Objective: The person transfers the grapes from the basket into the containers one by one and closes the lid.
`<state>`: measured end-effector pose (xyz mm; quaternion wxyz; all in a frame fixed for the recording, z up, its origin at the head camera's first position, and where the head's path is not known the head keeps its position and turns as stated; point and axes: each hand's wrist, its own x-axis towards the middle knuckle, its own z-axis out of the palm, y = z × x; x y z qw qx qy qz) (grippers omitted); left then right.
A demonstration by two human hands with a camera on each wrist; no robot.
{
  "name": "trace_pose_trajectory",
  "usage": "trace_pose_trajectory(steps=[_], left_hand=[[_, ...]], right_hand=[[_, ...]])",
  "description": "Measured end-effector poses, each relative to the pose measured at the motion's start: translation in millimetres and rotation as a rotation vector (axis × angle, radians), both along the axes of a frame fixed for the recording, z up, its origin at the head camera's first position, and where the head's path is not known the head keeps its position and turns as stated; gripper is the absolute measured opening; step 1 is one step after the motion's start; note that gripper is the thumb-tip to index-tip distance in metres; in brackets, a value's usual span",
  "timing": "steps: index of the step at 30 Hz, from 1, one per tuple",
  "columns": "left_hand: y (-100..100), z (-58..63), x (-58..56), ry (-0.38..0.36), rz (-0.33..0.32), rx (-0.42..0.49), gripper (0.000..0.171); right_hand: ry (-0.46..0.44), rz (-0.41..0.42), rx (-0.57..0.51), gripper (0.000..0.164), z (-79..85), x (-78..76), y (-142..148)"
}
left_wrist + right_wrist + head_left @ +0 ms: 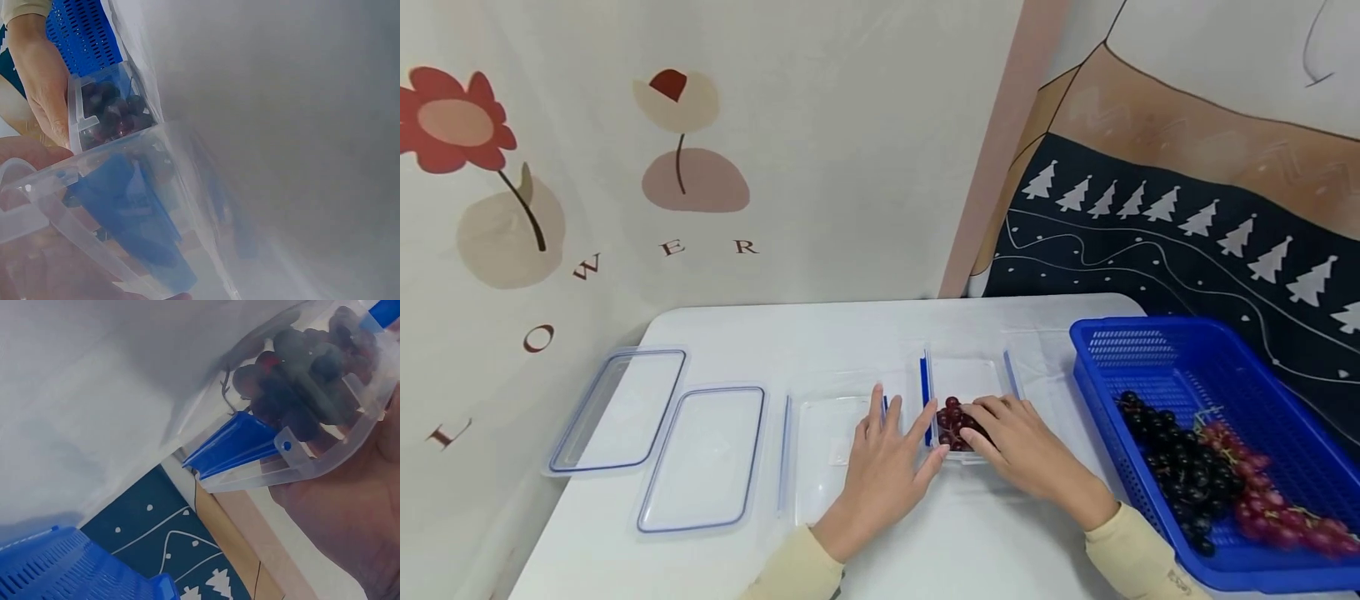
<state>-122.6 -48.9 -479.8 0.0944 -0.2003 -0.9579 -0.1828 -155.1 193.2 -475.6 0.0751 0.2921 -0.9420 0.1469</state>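
Observation:
My right hand [1030,446] reaches over the right clear plastic container [973,375], its fingers resting on a bunch of dark red grapes [951,417] in the near part. In the left wrist view, those grapes [119,119] show through the container's wall. A thin stem sticks out beside them in the right wrist view, and a blue side clip [240,447] hangs from the rim. My left hand [883,471], fingers spread, lies over the right side of the left clear container [820,433] and holds nothing. Its thumb points toward the grapes' container.
A blue perforated basket [1120,329] stands at the right, holding black grapes [1187,475] and red grapes [1262,492]. Two clear lids with blue seals, a nearer lid [707,458] and a farther lid [625,408], lie at the left of the white table [992,542].

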Motion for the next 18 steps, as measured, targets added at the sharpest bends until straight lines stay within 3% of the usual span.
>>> trace_pose_trajectory(steps=[7,18], left_hand=[[-2.2,-0.3,0.0,0.006,-0.001,0.011,0.062],[-1.0,-0.7,-0.9,0.01,-0.001,0.021,0.064]], right_hand=[[-0.01,-0.092,-0.055,0.053,9.5,14.8,2.3],[0.083,-0.247,-0.167,0.044,54.4,55.2,49.9]])
